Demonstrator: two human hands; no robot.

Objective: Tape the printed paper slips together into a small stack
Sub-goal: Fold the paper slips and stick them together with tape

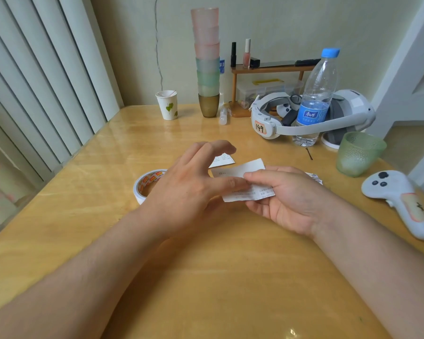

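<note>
Right, both hands meet above the middle of the bench (88, 231), and the printed paper slips (245, 182) sit between them. The right hand (287, 199) cups the slips from beneath, thumb pinching them on top. The left hand (191, 189) presses its thumb tip onto the slips' left end, other fingers raised and loosely spread. Another slip (222, 160) lies flat just beyond the left fingers. The tape roll (145, 185) rests on the bench, partly hidden behind the left hand.
</note>
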